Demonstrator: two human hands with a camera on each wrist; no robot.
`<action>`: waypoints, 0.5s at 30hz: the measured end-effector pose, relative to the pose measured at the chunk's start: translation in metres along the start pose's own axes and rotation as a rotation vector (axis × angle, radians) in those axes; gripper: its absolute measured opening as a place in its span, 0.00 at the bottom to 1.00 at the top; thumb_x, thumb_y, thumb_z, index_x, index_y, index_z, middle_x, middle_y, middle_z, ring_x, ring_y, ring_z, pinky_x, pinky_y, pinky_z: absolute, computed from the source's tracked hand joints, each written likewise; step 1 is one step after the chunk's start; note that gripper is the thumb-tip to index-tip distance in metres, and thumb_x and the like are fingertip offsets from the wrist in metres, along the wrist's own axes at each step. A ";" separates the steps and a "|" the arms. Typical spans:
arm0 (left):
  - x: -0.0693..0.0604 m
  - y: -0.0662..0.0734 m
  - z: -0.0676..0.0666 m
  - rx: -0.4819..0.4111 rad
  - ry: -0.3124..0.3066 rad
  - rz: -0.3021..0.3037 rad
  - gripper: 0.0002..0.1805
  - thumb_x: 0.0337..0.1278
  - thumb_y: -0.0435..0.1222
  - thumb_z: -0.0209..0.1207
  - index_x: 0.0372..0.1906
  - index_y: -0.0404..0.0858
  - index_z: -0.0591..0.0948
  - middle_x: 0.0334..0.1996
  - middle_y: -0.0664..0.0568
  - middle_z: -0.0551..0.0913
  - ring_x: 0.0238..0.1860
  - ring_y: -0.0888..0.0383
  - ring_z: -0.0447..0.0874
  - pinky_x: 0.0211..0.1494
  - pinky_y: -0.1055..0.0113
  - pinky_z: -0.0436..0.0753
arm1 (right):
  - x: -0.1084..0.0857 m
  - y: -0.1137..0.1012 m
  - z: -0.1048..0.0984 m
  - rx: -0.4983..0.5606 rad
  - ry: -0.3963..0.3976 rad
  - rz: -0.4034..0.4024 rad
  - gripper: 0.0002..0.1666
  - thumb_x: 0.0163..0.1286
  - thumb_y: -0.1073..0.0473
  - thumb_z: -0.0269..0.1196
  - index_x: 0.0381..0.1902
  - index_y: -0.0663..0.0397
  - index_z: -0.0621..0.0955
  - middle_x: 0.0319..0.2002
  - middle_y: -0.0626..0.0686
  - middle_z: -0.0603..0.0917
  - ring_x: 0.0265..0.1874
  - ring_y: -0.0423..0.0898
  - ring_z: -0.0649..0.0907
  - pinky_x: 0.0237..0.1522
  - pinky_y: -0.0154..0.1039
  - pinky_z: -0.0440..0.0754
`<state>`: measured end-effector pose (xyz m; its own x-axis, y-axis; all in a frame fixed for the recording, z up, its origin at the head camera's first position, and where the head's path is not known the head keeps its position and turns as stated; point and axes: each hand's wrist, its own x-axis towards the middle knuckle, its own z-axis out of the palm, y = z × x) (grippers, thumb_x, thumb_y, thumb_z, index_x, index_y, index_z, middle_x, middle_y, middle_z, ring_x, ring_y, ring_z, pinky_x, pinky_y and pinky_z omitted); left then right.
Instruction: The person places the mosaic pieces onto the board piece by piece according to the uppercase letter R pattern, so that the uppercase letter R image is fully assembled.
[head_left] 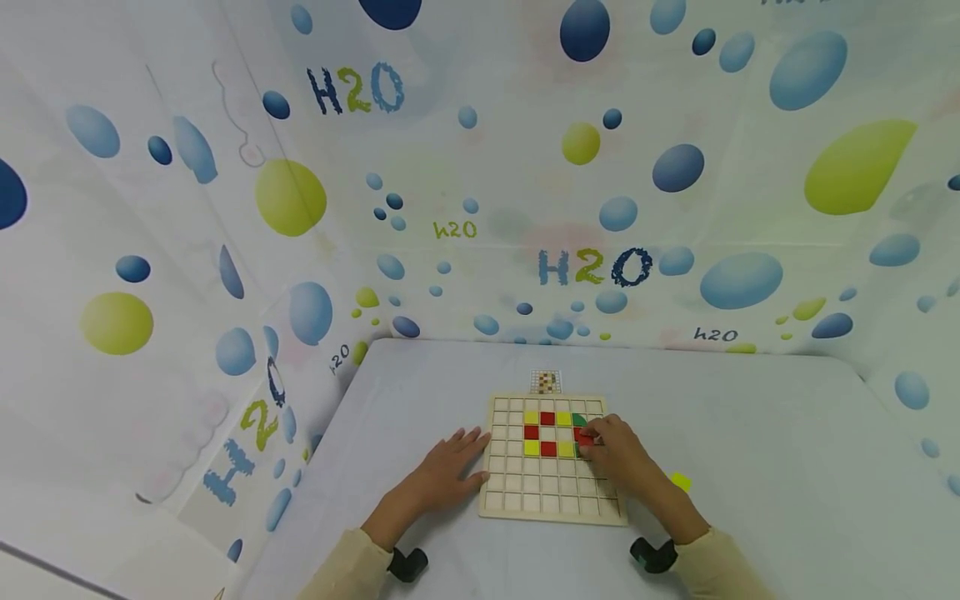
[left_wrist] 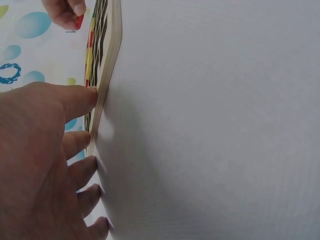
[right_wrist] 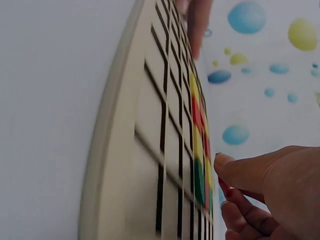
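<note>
A wooden grid board (head_left: 517, 504) lies on the table with yellow, red and green tiles set in some of its squares. Between thumb and fingers my right hand (head_left: 622, 454) pinches a small red tile (right_wrist: 223, 187), just above the board's coloured tiles on the right side. That hand partly covers a green tile (head_left: 579, 419) and its neighbours. My left hand (head_left: 447, 471), fingers extended, touches the board's left edge; in the left wrist view its fingertips (left_wrist: 90, 97) rest along the wooden rim.
Behind the board lies a small printed card (head_left: 546, 382) with a coloured grid pattern. A bright yellow piece (head_left: 681, 482) sits on the white tabletop (head_left: 787, 467), beside the right forearm. Patterned sheeting (head_left: 510, 167) hangs at the back and left of the table.
</note>
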<state>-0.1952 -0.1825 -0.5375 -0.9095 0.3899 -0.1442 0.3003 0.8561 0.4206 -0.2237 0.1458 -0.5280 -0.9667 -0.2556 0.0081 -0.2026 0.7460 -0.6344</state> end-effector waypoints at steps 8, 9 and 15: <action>0.000 -0.002 0.001 0.017 0.002 0.004 0.38 0.78 0.53 0.57 0.84 0.46 0.62 0.84 0.48 0.61 0.84 0.41 0.54 0.83 0.37 0.58 | 0.005 -0.042 0.034 0.024 -0.021 -0.132 0.16 0.68 0.59 0.75 0.51 0.52 0.83 0.41 0.48 0.79 0.42 0.43 0.76 0.44 0.39 0.82; 0.000 -0.002 0.000 0.017 0.002 0.006 0.38 0.78 0.53 0.56 0.84 0.47 0.62 0.84 0.48 0.61 0.84 0.41 0.54 0.83 0.37 0.58 | 0.005 -0.046 0.038 0.013 -0.025 -0.153 0.16 0.67 0.59 0.76 0.50 0.52 0.83 0.41 0.48 0.80 0.42 0.43 0.76 0.45 0.39 0.83; -0.001 -0.001 -0.002 0.023 0.010 0.032 0.37 0.78 0.52 0.56 0.84 0.45 0.63 0.83 0.46 0.61 0.84 0.40 0.55 0.81 0.35 0.59 | 0.004 -0.053 0.051 -0.099 -0.036 -0.236 0.09 0.66 0.57 0.76 0.40 0.47 0.86 0.40 0.46 0.81 0.43 0.43 0.78 0.51 0.44 0.86</action>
<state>-0.1950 -0.1847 -0.5364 -0.9021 0.4139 -0.1224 0.3355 0.8508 0.4043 -0.2089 0.0737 -0.5340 -0.8849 -0.4504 0.1187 -0.4384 0.7190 -0.5393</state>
